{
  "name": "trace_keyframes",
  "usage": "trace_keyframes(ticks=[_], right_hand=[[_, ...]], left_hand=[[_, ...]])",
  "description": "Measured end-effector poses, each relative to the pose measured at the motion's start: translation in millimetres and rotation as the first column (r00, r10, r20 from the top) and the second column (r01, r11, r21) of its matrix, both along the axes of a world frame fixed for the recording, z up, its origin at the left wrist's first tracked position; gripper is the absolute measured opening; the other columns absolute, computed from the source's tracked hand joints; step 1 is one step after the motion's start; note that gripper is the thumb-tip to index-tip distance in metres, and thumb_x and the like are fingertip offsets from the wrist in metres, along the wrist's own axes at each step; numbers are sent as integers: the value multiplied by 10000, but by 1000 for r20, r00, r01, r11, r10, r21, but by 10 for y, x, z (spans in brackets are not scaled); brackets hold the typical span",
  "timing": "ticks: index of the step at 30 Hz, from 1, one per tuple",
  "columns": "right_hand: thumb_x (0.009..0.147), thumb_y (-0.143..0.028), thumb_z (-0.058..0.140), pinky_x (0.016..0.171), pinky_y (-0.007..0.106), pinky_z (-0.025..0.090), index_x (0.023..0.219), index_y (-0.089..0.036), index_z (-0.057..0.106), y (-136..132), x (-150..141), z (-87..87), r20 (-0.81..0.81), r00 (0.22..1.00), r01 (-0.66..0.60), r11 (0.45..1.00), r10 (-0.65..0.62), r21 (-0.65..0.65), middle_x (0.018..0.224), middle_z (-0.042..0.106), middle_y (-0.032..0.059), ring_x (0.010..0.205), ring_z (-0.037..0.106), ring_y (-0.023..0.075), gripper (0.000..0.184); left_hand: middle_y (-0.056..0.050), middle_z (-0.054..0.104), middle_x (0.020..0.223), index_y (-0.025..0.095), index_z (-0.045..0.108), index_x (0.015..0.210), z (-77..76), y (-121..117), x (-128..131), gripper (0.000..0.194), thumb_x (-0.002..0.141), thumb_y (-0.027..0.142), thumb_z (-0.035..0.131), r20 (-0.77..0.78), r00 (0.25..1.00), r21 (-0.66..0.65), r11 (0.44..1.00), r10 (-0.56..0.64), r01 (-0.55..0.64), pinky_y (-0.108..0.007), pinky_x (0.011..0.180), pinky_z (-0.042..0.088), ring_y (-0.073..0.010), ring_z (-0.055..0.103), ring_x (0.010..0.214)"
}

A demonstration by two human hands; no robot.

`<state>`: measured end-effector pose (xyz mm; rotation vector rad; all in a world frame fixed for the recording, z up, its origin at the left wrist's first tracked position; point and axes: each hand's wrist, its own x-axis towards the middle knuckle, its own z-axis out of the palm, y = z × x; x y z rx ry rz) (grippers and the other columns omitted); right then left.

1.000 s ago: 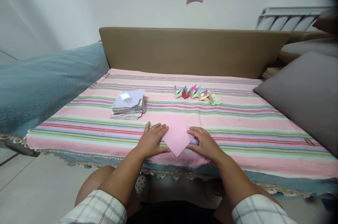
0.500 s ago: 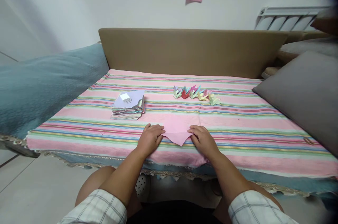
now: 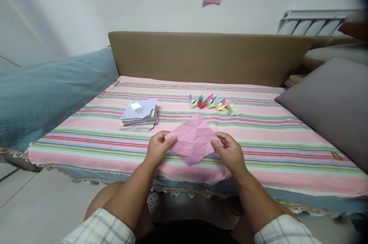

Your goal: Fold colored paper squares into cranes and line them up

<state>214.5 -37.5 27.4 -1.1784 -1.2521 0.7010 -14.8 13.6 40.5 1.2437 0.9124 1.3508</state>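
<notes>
Your left hand and right hand pinched opposite corners of the creased pink sheet, while folded paper figures lay beyond it.

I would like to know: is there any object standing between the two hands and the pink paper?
Nothing visible stands between them: the left hand and the right hand each grip a side corner of the pink paper. The paper stack and the folded figures lie farther back on the striped cloth.
</notes>
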Motion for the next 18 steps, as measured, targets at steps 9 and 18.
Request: trace_keyframes(ticks=[9, 18], right_hand=[[768, -374, 554, 800, 395, 433, 1094, -183, 565, 198, -87, -231, 393, 904, 213, 975, -170, -68, 983, 636, 86, 895, 580, 228, 378], [864, -307, 509, 863, 375, 296, 1086, -239, 609, 35, -475, -205, 845, 534, -60, 996, -24, 66, 990, 614, 38, 932, 517, 198, 253]], left_hand=[[31, 579, 561, 172, 595, 642, -133, 103, 4, 294, 636, 455, 672, -508, 849, -54, 978, 147, -202, -216, 497, 347, -120, 513, 532], [29, 598, 578, 189, 599, 651, -174, 109, -25, 274, 715, 454, 569, -713, 674, 71, 975, 196, -209, -226, 519, 358, -139, 546, 564]])
